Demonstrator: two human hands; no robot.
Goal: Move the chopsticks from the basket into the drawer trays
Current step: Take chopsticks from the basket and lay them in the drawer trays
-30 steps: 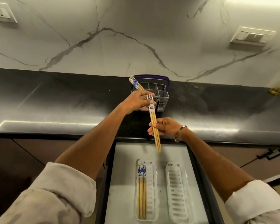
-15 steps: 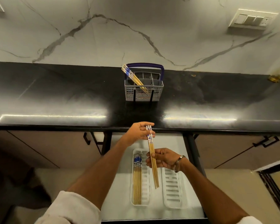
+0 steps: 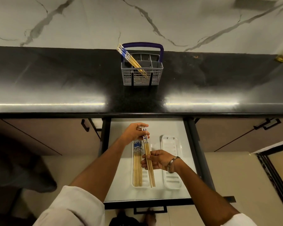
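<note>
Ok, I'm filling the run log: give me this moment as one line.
left hand: holds bundle top | right hand: holds bundle middle | left tray: chopsticks in | right tray: empty | basket: chopsticks remain

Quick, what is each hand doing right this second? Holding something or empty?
Left hand: grips the patterned top end of the held chopsticks.
Right hand: fingers curled round the middle of the same bundle, above the left tray.

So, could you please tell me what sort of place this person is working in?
Most likely a home kitchen: a polished black countertop under a marble-look wall, a grey cutlery basket holding chopsticks, and an open drawer with white trays below.
</note>
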